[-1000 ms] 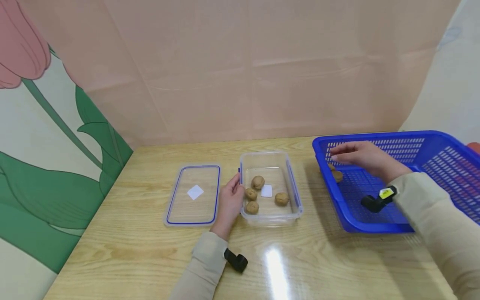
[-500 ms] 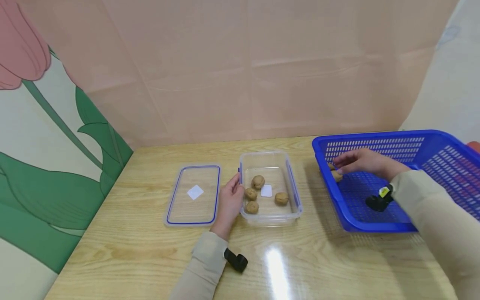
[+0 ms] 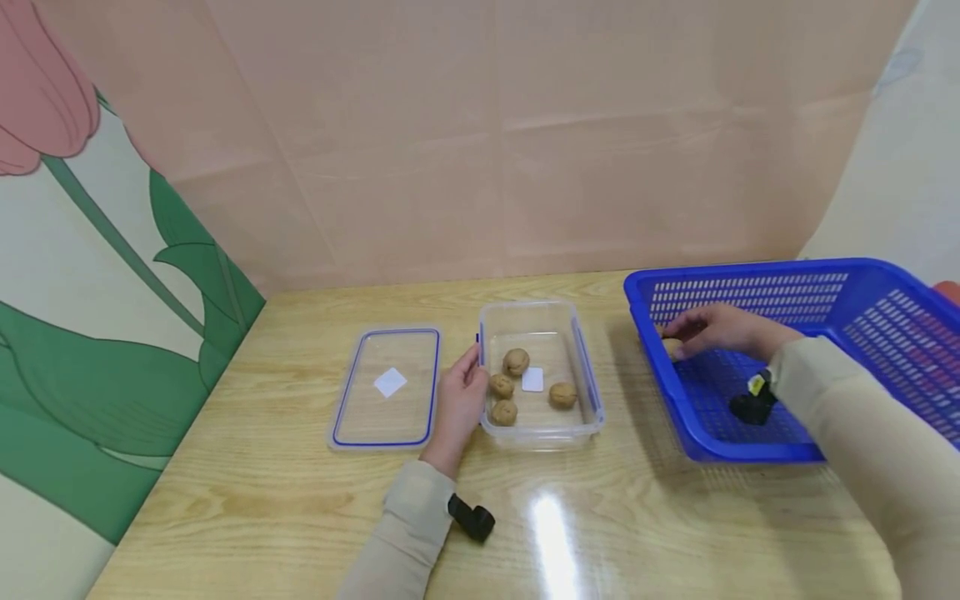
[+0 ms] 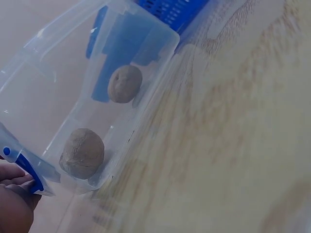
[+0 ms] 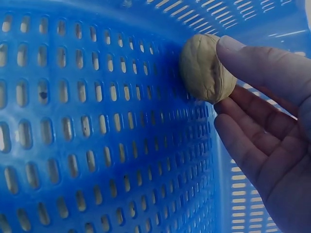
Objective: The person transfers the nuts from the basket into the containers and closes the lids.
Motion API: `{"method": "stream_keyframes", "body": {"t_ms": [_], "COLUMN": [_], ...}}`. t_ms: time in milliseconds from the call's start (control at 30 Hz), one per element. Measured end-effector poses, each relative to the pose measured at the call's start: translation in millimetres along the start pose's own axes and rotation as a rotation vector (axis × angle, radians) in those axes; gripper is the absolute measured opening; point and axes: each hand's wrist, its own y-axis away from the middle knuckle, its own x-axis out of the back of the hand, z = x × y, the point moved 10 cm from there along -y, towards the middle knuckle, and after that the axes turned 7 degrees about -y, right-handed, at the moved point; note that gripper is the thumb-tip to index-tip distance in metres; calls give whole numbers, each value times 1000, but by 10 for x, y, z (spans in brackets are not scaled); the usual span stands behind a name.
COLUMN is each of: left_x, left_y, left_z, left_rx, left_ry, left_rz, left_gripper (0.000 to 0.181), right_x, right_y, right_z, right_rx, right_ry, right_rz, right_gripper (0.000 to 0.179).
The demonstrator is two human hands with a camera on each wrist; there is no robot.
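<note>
One walnut | right grip: walnut-wide, pinching it | left grip: touching container

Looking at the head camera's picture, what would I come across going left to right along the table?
Clear lid with a blue line, left hand, clear container with four walnuts inside, blue basket.

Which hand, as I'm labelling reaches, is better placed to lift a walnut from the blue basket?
Probably the right hand: it touches a walnut inside the blue basket. The left hand is at the left side of the clear container, away from the basket.
</note>
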Motion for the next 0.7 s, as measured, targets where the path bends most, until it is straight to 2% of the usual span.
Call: {"method": "stream_keyframes", "body": {"t_ms": [100, 333, 700], "left_x": [5, 4, 9], "left_y": [0, -6, -8], "left_z": [6, 2, 12], "left_rx": [-4, 2, -18], "left_ry": [-4, -8, -1], "left_rz": [3, 0, 6], "left_gripper": [47, 47, 47], "right_x": [6, -28, 13], "right_y": [-22, -74, -74], "right_z": [4, 10, 16], "right_rx": [3, 10, 0], "right_ry": [36, 88, 116], "right_rz": [26, 18, 31], "right_gripper": [43, 36, 36]}}
